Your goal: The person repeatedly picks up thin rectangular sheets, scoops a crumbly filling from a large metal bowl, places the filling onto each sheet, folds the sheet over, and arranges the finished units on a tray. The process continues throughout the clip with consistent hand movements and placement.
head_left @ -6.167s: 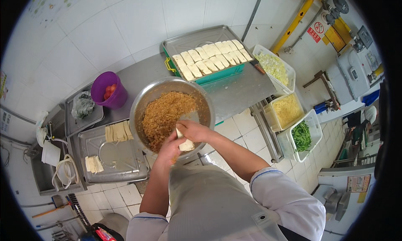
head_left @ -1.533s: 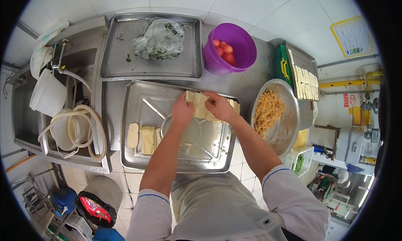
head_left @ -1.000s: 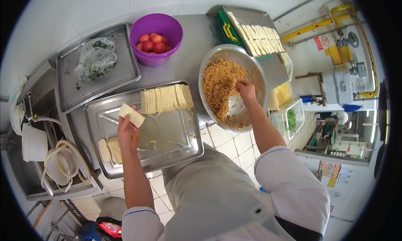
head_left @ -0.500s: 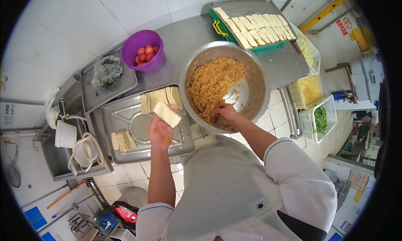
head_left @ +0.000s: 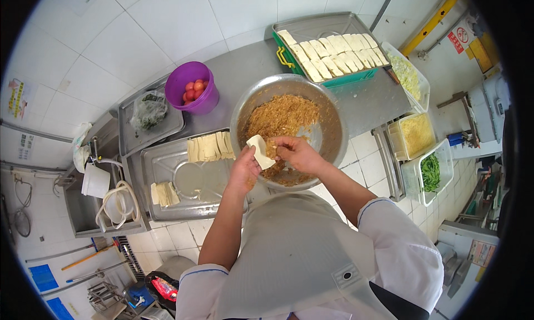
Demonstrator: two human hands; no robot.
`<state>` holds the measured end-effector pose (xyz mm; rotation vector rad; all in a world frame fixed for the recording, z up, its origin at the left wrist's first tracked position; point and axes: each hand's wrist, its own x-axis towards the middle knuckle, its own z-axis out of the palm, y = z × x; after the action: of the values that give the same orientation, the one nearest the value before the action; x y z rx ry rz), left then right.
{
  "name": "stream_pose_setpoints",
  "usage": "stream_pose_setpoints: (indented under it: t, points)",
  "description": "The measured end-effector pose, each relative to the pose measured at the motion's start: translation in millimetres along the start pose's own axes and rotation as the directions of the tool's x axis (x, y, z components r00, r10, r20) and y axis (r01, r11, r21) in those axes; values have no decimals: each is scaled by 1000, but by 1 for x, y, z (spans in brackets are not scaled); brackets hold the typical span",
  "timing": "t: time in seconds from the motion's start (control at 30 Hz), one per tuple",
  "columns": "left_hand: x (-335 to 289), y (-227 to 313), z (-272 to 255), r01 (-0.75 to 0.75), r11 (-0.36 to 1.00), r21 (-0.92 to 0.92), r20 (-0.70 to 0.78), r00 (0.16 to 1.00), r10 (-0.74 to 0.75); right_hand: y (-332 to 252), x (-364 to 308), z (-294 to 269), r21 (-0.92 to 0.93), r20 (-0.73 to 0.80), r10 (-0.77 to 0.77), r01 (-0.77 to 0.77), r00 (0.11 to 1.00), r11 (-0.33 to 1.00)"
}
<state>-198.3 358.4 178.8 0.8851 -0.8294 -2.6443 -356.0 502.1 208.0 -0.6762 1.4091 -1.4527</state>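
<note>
My left hand holds a flat cream-coloured piece, a slice of dough or tofu, over the near left rim of a big steel bowl. The piece is curved like an open fold. Brown crumbly filling lies in the bowl, with bare metal showing at its right side. My right hand has its fingers closed on a small clump of that filling, right against the slice. Left of the bowl, a steel tray carries two groups of similar slices.
Rows of cream pieces lie on a tray atop a green crate, back right. A purple bucket of tomatoes and a tray with a plastic bag stand back left. Baskets of shredded food and greens are right.
My right hand has come up out of the bowl with a clump of filling. My left hand has moved right to meet it, and the slice, flat before, is now curved.
</note>
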Motion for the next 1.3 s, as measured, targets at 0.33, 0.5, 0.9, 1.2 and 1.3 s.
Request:
stream_pose_setpoints:
  t: [0.33, 0.5, 0.9, 1.2, 1.3]
  points:
    - [-3, -4, 49, -105, 992, 71, -28, 994, 107, -22, -7, 8, -740, -45, -465, 283, 884, 610]
    - [-3, -4, 51, -94, 995, -39, -61, 994, 92, -29, -20, 11, -770, 4, -544, 350, 839, 534]
    - [-17, 13, 28, -226, 952, -208, 26, 971, 236, 55, 14, -25, -681, -77, 40, -82, 996, 728]
    - [-33, 29, 9, -313, 922, -227, -9, 948, 320, 171, 26, 4, -871, 34, 198, -69, 980, 487]
    - [-38, 28, 3, -313, 918, -241, -39, 949, 313, 148, 24, -12, -684, 51, 323, -202, 945, 701]
